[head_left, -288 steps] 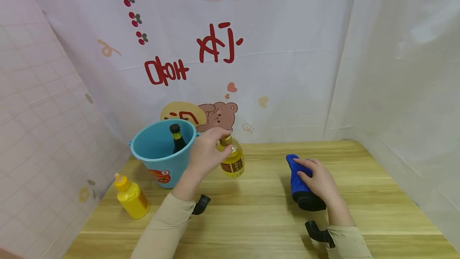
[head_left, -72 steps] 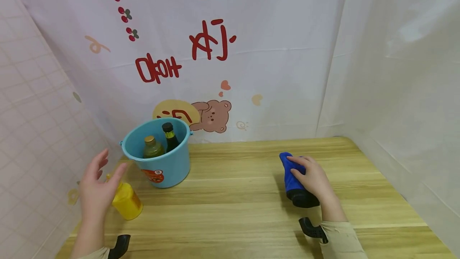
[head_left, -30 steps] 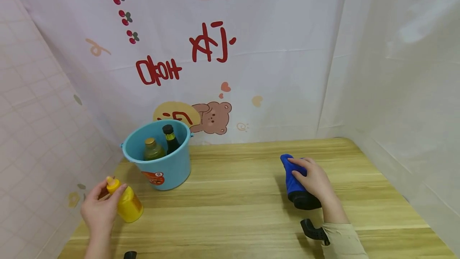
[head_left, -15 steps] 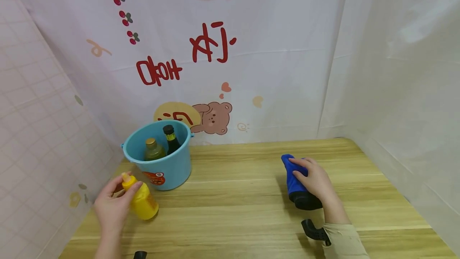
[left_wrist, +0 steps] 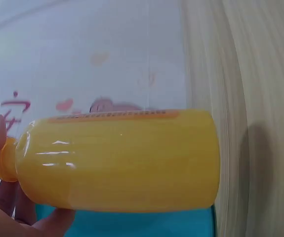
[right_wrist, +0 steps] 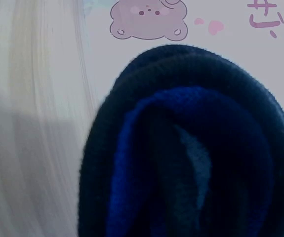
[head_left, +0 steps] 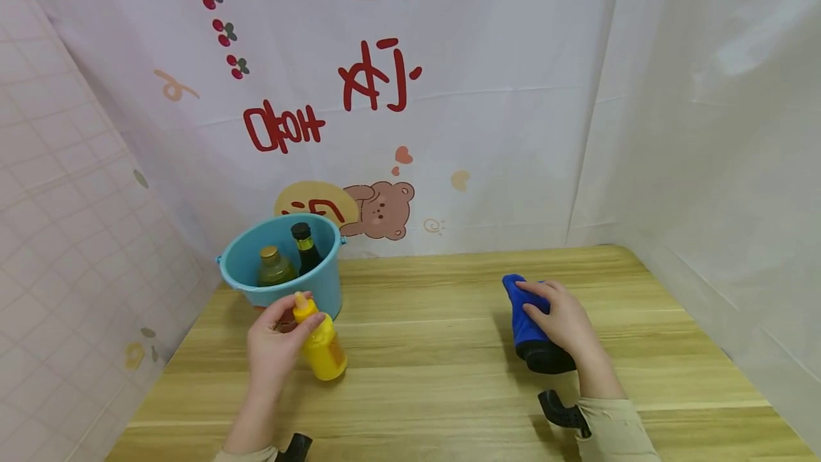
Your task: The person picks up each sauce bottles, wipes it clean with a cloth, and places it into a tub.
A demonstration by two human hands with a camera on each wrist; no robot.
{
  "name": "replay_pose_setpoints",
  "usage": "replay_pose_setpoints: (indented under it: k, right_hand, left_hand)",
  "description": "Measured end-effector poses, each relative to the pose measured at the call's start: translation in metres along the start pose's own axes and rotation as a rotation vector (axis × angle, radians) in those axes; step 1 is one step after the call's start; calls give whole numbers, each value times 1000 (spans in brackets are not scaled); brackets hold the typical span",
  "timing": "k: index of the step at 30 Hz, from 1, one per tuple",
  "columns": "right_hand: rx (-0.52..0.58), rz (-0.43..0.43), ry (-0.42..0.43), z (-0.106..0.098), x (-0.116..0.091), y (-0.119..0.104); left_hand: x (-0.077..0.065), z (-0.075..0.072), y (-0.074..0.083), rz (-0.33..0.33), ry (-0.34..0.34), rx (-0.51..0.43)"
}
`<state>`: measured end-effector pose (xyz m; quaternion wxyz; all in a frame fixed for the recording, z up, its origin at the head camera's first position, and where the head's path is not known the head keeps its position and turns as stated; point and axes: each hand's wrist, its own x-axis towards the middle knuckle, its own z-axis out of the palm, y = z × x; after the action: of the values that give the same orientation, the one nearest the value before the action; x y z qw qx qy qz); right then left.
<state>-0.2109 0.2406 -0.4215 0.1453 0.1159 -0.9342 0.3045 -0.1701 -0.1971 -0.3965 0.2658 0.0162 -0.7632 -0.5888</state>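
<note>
A yellow squeeze bottle [head_left: 324, 352] with a pale nozzle hangs from my left hand [head_left: 274, 337], whose thumb and fingers pinch it around the cap. In the left wrist view the bottle [left_wrist: 122, 160] is raised off the wood, its shadow lying apart from its base. Behind it stands a light blue bucket [head_left: 328, 287]. A gold-capped oil bottle [head_left: 276, 271] and a dark, black-capped bottle [head_left: 308, 252] stand inside. At the right, my right hand [head_left: 559, 316] grips a folded blue cloth [head_left: 526, 319] with a black border; its rolled end [right_wrist: 181, 69] fills the right wrist view.
The wooden table [head_left: 423, 391] carries everything and meets a printed white curtain [head_left: 500, 127] at the back. Curtain walls also flank both sides. A black wrist mount [head_left: 561, 413] juts from the right sleeve.
My left hand took hold of the yellow squeeze bottle and carried it rightward, in front of the bucket. Earlier it let go of the oil bottle, which now stands inside. The right hand stays put.
</note>
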Motion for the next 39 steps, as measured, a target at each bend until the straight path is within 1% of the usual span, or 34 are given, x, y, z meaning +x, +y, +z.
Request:
replay_pose_setpoints:
  k: [2, 5, 11, 17, 20, 27, 31, 36, 39]
  right_hand:
    - [1, 0, 1, 0, 0, 0]
    - [0, 0, 1, 0, 0, 1]
    - [-1, 0, 1, 1, 1, 2]
    - [1, -7, 2, 2, 1, 1]
    - [7, -6, 3, 3, 1, 1]
    - [9, -8, -2, 3, 1, 0]
    - [8, -14, -2, 3, 1, -1]
    - [7, -21, 1, 4, 2, -1]
    - [5, -25, 0, 4, 2, -1]
  left_hand:
    - [0, 12, 2, 17, -28, -33]
    - [0, 29, 3, 29, -67, -57]
    - [0, 61, 6, 58, -138, -78]
    - [-1, 88, 9, 46, -182, -86]
    - [-1, 100, 12, 54, -196, -85]
    - [-1, 125, 15, 81, -221, -124]
    - [-2, 138, 13, 104, -239, -132]
    - [-5, 152, 11, 116, -233, -138]
    - [-7, 159, 13, 115, -224, -141]
